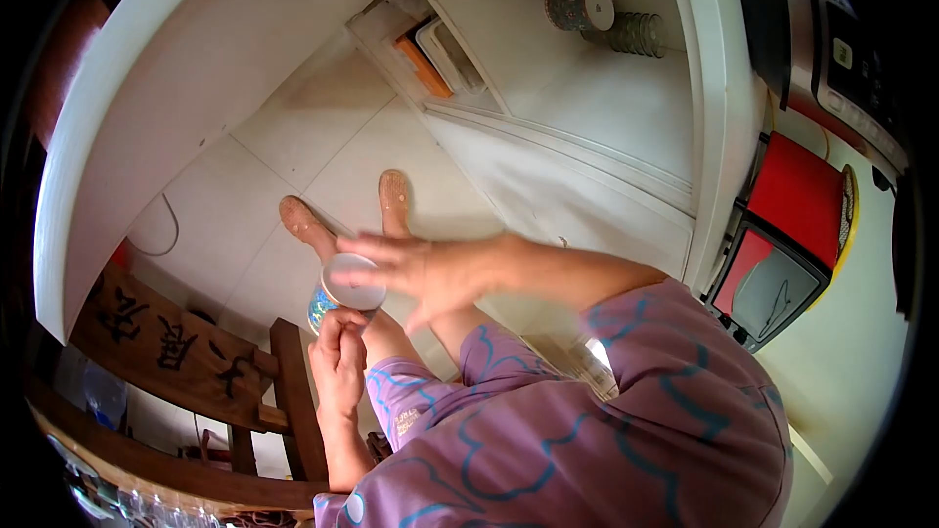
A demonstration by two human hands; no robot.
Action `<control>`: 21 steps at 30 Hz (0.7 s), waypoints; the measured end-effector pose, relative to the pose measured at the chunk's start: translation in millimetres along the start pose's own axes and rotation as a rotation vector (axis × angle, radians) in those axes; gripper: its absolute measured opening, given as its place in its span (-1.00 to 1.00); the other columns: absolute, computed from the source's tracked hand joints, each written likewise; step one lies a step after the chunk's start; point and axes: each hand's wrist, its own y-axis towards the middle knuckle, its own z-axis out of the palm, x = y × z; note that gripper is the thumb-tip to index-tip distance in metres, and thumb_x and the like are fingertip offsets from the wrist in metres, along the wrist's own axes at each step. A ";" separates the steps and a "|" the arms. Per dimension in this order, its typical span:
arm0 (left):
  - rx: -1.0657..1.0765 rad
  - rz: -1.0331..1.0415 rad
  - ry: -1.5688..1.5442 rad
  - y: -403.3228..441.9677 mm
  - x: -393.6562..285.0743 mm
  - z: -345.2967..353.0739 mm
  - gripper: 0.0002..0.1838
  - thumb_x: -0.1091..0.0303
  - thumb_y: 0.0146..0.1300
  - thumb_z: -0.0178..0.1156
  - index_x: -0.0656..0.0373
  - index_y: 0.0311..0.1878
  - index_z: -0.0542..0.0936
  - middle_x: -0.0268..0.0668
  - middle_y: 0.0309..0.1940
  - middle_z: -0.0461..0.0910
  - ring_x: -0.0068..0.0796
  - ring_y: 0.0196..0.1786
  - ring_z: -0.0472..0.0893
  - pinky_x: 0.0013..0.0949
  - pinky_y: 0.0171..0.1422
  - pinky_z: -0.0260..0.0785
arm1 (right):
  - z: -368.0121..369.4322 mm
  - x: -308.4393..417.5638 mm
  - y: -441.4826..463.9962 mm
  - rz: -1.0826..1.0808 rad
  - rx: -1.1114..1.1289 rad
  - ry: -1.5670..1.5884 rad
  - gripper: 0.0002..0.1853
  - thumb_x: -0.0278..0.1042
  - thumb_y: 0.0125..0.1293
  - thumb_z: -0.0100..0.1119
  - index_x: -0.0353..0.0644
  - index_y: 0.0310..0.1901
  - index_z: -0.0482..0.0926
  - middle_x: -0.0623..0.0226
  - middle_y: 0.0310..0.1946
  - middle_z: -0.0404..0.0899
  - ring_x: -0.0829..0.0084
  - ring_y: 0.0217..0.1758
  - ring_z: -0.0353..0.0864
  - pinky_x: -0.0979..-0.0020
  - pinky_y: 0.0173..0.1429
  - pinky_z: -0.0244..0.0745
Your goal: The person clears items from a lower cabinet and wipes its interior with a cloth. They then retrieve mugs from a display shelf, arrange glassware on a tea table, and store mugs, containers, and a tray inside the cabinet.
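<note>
A round cup (pixel 321 308) with a blue and multicoloured patterned side and a whitish top is held in front of my legs. My left hand (pixel 340 357) has its fingers curled at the cup's near side, gripping it. Over the top of the cup is my right hand (pixel 416 274), palm down with its fingers spread, slightly blurred by motion. Whether its fingertips touch the rim I cannot tell.
Two patterned cylinders (pixel 579 8) and stacked clear glasses (pixel 638 34) lie in the white cabinet (pixel 587 88) at the top. A wooden chair (pixel 166 342) with dark characters is at left. At right are a red appliance (pixel 797 191) and a dark-panelled appliance (pixel 846 68).
</note>
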 end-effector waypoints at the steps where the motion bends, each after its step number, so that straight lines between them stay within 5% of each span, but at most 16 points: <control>1: 0.067 0.047 0.067 -1.1 -1.6 -3.6 -0.84 0.42 0.43 -0.06 0.17 -0.24 0.52 -0.48 -0.71 0.28 -0.73 -0.67 0.23 -0.51 -0.58 0.05 | 8.3 7.8 -0.2 -0.036 0.018 -0.020 0.10 -0.29 -0.02 0.50 0.09 0.53 -0.01 0.04 0.56 -0.21 -0.02 0.61 -0.15 0.06 0.59 0.03; 4: 0.144 0.069 0.138 -5.4 -17.3 -11.3 -0.84 0.46 0.35 -0.05 0.20 -0.30 0.52 -0.48 -0.77 0.24 -0.72 -0.70 0.22 -0.51 -0.59 0.04 | 31.0 9.2 0.5 -0.108 -0.054 -0.063 0.11 -0.25 -0.10 0.52 0.12 0.51 0.06 0.00 0.54 -0.18 -0.04 0.61 -0.17 -0.01 0.56 0.07; 6: 0.291 0.093 0.309 -7.1 -24.5 -20.9 -0.87 0.58 0.23 -0.01 0.21 -0.33 0.55 -0.22 -0.58 0.57 -0.45 -0.61 0.53 -0.37 -0.47 0.34 | 31.8 6.1 -1.4 -0.185 -0.244 -0.176 0.10 -0.25 -0.11 0.54 0.14 0.49 0.09 -0.01 0.51 -0.13 -0.04 0.59 -0.08 0.03 0.52 0.16; 7: 0.317 0.088 0.279 -8.3 -29.5 -21.4 -0.86 0.60 0.18 -0.01 0.22 -0.35 0.55 -0.20 -0.59 0.56 -0.38 -0.60 0.56 -0.37 -0.45 0.37 | 29.0 5.7 -2.1 -0.185 -0.244 -0.179 0.10 -0.25 -0.11 0.54 0.14 0.49 0.09 -0.01 0.51 -0.13 -0.04 0.59 -0.08 0.03 0.52 0.16; 12: 0.386 0.246 0.275 -3.6 -32.6 -14.8 -0.88 0.58 0.23 0.04 0.22 -0.27 0.56 -0.20 -0.58 0.57 -0.40 -0.56 0.59 -0.37 -0.41 0.42 | 20.8 3.3 -6.2 -0.187 -0.325 0.138 0.08 -0.30 -0.17 0.58 0.12 0.44 0.16 0.06 0.32 0.14 -0.01 0.38 0.25 0.12 0.41 0.31; 14: 0.119 0.321 0.164 -0.8 -33.9 -1.1 -0.82 0.46 0.35 0.10 0.24 -0.03 0.56 -0.19 -0.45 0.63 -0.40 -0.43 0.63 -0.36 -0.29 0.46 | 7.0 2.0 -11.8 -0.153 -0.317 0.113 0.08 -0.40 -0.20 0.59 0.02 0.44 0.19 0.08 0.31 0.14 0.00 0.34 0.29 0.13 0.37 0.35; 16: -0.064 0.394 0.076 5.7 -29.2 1.0 -0.54 0.29 0.46 0.05 0.27 0.34 0.36 -0.12 -0.03 0.61 -0.41 0.08 0.55 -0.27 0.28 0.28 | -4.7 -6.2 -16.5 -0.136 -0.503 0.020 0.06 -0.43 -0.21 0.57 -0.03 0.42 0.21 0.08 0.30 0.16 -0.01 0.36 0.25 0.14 0.37 0.35; 20: -0.291 0.194 -0.113 36.9 5.4 -14.6 -0.49 0.22 0.48 0.01 0.23 0.41 0.30 -0.07 0.13 0.52 -0.24 0.25 0.46 -0.17 0.40 0.20 | -46.2 -17.2 -36.2 0.161 -0.893 0.012 -0.01 -0.35 -0.09 0.49 -0.11 0.41 0.14 0.08 0.31 0.19 0.07 0.41 0.18 0.15 0.44 0.22; 21: -0.265 0.103 0.106 45.2 49.1 -21.8 -0.46 0.20 0.48 0.01 0.21 0.43 0.27 -0.03 0.17 0.49 -0.13 0.27 0.45 -0.15 0.41 0.22 | -57.8 -28.5 -41.0 0.194 -1.021 -0.101 -0.03 -0.36 -0.05 0.47 -0.14 0.41 0.13 0.07 0.34 0.17 0.08 0.42 0.18 0.16 0.48 0.13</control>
